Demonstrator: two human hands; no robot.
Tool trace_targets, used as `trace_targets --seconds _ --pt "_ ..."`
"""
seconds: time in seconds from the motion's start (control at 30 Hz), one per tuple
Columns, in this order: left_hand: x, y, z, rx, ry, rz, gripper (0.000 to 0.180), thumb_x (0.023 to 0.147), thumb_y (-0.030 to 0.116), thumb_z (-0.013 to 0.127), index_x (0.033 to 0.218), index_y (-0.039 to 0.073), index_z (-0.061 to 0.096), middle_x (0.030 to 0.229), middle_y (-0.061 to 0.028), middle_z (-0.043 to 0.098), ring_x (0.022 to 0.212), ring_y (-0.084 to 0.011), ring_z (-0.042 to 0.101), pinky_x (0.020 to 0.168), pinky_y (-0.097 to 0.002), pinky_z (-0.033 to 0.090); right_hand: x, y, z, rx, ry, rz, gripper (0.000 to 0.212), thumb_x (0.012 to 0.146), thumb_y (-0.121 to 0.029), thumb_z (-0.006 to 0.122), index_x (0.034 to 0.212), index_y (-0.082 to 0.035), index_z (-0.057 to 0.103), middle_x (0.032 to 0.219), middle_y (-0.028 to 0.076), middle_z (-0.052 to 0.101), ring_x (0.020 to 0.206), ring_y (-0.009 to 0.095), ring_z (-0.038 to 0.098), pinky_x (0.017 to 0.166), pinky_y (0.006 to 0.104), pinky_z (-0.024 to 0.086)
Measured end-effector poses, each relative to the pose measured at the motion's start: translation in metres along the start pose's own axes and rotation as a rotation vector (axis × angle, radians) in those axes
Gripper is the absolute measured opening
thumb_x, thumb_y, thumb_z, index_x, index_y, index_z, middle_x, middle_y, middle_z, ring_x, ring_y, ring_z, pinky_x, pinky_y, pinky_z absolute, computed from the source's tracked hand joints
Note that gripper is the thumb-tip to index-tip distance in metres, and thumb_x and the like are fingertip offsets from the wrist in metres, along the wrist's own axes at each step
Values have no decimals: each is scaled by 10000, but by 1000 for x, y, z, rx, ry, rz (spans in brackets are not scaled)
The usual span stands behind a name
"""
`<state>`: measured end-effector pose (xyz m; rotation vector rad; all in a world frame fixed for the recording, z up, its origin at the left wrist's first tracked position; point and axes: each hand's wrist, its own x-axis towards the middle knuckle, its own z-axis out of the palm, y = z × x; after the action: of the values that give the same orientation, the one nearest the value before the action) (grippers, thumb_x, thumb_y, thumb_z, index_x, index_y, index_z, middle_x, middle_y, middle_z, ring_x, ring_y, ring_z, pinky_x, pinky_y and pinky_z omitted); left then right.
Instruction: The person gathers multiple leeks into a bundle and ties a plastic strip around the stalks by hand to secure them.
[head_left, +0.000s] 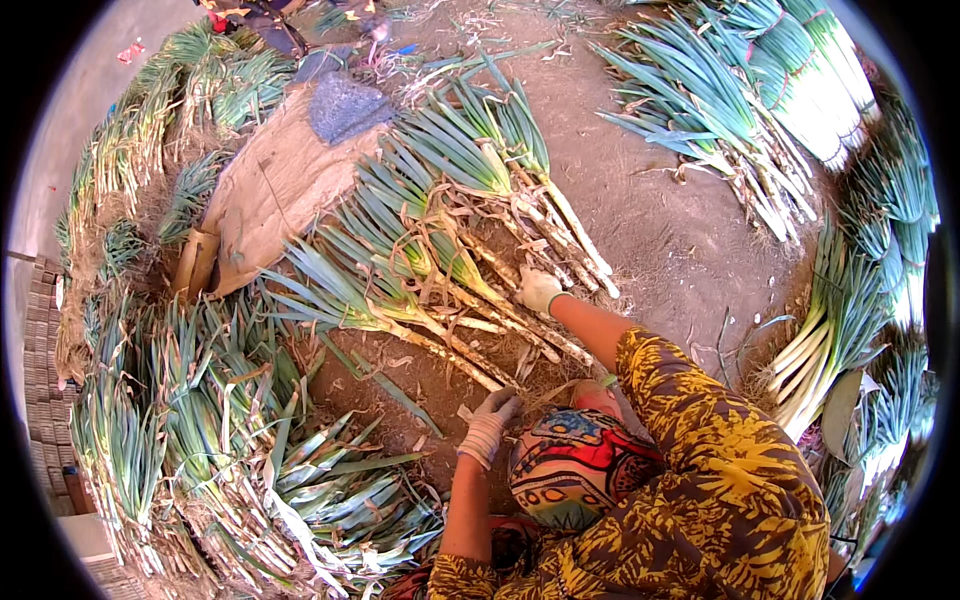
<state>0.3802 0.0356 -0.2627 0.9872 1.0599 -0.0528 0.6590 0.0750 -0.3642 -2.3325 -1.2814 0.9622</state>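
Long leeks (440,265), with green leaves and pale, dirty, dry-skinned stalks, lie in loose groups on the soil before me. Their root ends point toward me. My right hand (540,290), in a whitish glove, is among the stalks of the middle group, its fingers bent round a leek stalk; the fingertips are partly hidden. Close to the root ends of the nearest group is my left hand (490,425), in a glove with greyed fingertips. Its thumb stands apart from the fingers, and nothing shows in it.
Heaped leeks (200,440) fill the left side. Beyond them lies a tan sheet (285,175) with a grey cloth (348,108) on it. Loose leeks (710,110) and tied bundles (800,70) lie at the far right. Cleaned white leeks (815,345) rest nearer on the right.
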Motion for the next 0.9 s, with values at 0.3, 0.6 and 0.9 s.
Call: trace_targets --seconds 0.3,0.6,0.9 --pt "31 50 -46 -792 213 274 496 889 413 670 1238 92 525 963 -56 603 890 -202 576 767 -401 511 -141 -108 -23 348 -319 -654 307 964 -250 476 1159 -33 570 844 120 659 711 182 670 529 279 572" --pt "11 43 -89 -897 341 356 231 911 217 687 1077 85 595 768 -1 578 550 -84 472 448 -254 381 -69 -38 -19 -100 -182 173 726 888 -411 641 1389 26 350 1204 233 517 985 312 610 820 415 529" --pt "-15 36 -80 -788 512 315 165 896 189 688 876 100 551 721 -13 556 481 -115 395 432 -293 312 -89 -38 -67 645 -352 31 618 850 -158 644 1384 49 410 706 65 409 566 110 375 469 208 390"
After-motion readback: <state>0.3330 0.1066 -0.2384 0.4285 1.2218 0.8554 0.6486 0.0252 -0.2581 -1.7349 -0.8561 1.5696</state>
